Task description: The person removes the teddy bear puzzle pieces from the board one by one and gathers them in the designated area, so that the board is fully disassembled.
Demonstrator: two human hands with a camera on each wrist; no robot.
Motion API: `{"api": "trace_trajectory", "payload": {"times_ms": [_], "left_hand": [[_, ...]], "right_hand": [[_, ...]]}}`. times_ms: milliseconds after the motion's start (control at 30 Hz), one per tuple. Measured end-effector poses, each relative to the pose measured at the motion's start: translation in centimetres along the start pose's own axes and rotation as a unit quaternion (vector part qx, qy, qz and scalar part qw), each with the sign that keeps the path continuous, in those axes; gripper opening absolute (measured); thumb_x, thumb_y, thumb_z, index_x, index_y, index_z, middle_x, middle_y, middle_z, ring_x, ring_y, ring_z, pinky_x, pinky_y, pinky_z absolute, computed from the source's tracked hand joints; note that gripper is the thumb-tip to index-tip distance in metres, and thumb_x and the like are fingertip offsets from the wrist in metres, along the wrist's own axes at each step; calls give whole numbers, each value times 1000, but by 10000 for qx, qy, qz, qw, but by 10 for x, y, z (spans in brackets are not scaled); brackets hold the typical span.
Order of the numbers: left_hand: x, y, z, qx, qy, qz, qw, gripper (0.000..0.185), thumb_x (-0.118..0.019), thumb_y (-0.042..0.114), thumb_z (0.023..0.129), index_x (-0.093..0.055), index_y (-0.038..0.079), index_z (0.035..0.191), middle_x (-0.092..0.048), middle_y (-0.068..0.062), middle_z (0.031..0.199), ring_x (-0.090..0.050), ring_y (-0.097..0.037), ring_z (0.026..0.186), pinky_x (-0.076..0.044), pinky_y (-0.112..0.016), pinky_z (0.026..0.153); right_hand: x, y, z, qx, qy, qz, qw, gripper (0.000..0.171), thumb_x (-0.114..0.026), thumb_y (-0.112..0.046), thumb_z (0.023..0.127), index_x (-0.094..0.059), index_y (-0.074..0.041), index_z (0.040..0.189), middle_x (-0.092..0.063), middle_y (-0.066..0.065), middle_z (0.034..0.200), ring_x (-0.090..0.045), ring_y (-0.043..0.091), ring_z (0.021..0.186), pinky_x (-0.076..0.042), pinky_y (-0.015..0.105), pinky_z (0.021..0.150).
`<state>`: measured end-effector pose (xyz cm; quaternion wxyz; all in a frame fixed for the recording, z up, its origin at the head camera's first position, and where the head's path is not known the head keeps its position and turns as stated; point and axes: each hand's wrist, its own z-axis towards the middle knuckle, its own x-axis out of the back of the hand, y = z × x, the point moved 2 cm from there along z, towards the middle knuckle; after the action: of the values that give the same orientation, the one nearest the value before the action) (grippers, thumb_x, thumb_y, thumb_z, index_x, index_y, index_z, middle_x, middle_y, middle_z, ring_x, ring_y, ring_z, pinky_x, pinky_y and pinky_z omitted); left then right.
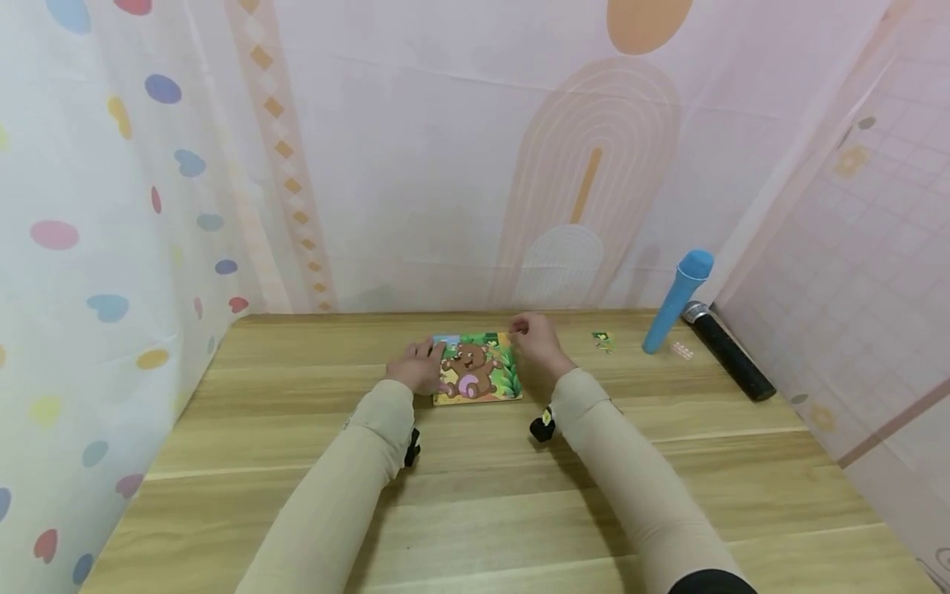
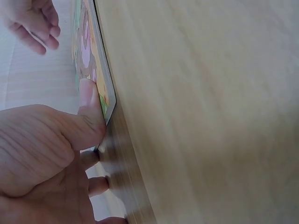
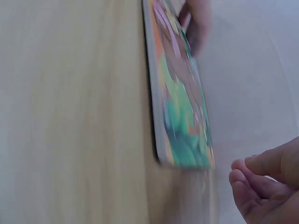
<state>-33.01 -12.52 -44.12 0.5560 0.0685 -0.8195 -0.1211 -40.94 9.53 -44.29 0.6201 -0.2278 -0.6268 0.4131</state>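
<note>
Beige sleeves fill the bottom of head view, both forearms reaching fwd over the light wooden plank table. Small black wrist-mounted bits show under each cuff. L hand rests on left edge of the square colourful bear-picture puzzle board, fingers laid over its top-left corner, thumb near the edge. R hand sits at board's top-right corner, fingers loosely curled, nothing visibly held; contact w/ board can't be told here. Board lies flat, mid-table, toward the far side. To the right, well apart: small green loose puzzle piece, then a blue cylindrical handheld stick w/ rounded top leaning upright, a tiny pale pink block just beside its base, and a black cylinder w/ silver cap lying by the pink grid-pattern curtain wall. Pastel dotted curtain on left.

L wrist view: L hand close up, thumb pressing down on puzzle board face at its near edge, other fingers tucked against the table by the board's side, so it's pinching the board edge. R hand seen beyond, fingers relaxed, off the board.

R wrist view (blurry): board edge-on on table; R hand fingertips loosely curled, just beside board corner, not touching, empty. L hand fingers at far edge of board.
</note>
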Motion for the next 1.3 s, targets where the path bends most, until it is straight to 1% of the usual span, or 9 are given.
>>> {"api": "trace_trajectory", "payload": {"times_ms": [100,167,267,500,600,767,867,1067,1300], "left_hand": [[-1,0,-1,-12,33,-4,10000,88,-64,40,100,-12,11,164,-2,-14,170,-5,-38,155,-25,-72,112],[-1,0,-1,-16,50,9,10000,88,-64,40,100,-12,11,164,-3,-14,170,-6,-38,155,-26,-71,112],[-2,-1,-1,-22,64,35,10000,88,-64,41,99,-13,10,164,-4,-14,170,-7,-38,155,-26,-71,112],[-4,-1,1,-20,44,83,10000,88,-64,42,99,-13,10,164,-3,-14,170,-6,-38,155,-25,-71,113],[-3,-1,1,-3,33,25,10000,88,-63,42,99,-12,11,164,-2,-14,171,-5,-37,155,-25,-71,113],[-1,1,-1,21,7,-118,9999,87,-63,38,100,-12,11,164,0,-14,170,-3,-38,155,-21,-72,113],[-1,1,-1,39,-25,-144,9999,87,-63,38,101,-10,11,165,0,-14,170,-2,-38,155,-19,-73,114],[1,3,-3,39,-42,-176,9998,85,-62,35,102,-9,11,165,1,-14,170,0,-37,155,-18,-73,114],[1,3,-5,18,0,-107,9999,87,-63,38,101,-11,11,164,-1,-15,170,-3,-38,155,-20,-72,114]], "right_hand": [[-13,-9,-6,-78,-286,-48,9995,28,-55,8,99,-63,11,126,-70,22,113,-66,32,107,-56,36,90],[-19,-12,-8,-109,-459,-127,9988,29,-55,6,100,-63,9,128,-69,22,117,-66,32,111,-55,37,93],[-25,-13,-8,87,-554,-536,9970,27,-56,5,100,-65,8,125,-69,22,119,-66,33,114,-56,38,93],[-34,-18,-8,-26,-552,-796,9953,27,-55,3,101,-67,4,125,-70,19,117,-68,29,104,-56,33,77],[-35,-22,-9,-133,-517,-701,9961,30,-51,7,101,-65,4,128,-69,19,116,-66,26,98,-53,29,71],[-38,-23,-9,-519,-547,97,9971,39,-43,15,98,-58,7,132,-63,20,115,-59,20,77,-49,24,59],[-41,-22,-8,-657,-569,412,9954,41,-42,16,97,-55,8,135,-59,20,112,-54,18,73,-47,22,56],[-44,-21,-4,-637,-495,348,9961,39,-47,14,97,-56,6,135,-57,16,104,-51,17,78,-44,22,58],[-44,-21,-2,-560,-435,358,9968,35,-53,10,99,-58,7,133,-57,15,100,-48,15,72,-42,21,55]]}}
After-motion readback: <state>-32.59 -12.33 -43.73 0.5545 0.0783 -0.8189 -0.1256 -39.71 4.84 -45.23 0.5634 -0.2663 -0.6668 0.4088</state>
